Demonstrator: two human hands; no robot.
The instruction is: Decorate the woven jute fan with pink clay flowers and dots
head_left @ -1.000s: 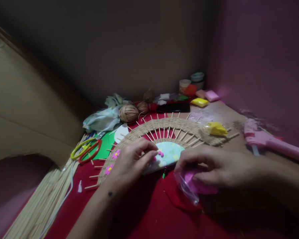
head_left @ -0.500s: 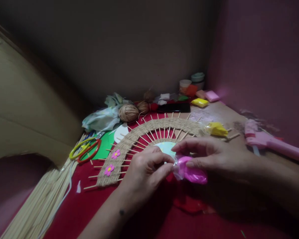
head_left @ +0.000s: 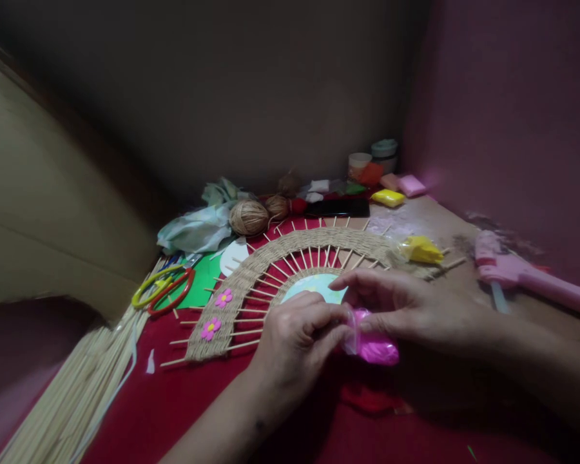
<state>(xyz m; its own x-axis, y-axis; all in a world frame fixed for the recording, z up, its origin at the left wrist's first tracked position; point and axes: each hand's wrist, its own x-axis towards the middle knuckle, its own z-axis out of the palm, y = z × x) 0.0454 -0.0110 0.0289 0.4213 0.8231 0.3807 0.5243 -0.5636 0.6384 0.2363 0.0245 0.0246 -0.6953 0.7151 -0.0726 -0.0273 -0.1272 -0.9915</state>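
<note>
The surface (head_left: 149, 406) is deep red, brownish toward its right edge. The held packet (head_left: 377, 349) is vivid pink. On the tan woven band (head_left: 294, 243), two pink flowers (head_left: 211, 328) have yellow centres. Near the left edge, the scissors' handles (head_left: 191, 282) are yellow and orange-red.

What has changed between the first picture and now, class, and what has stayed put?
The left hand left the patterned half-circle, moved right and pinched the plastic end of the pink packet, which swung up from hanging low. The right hand kept its hold. Woven band, scissors and pink glue gun stayed.
</note>
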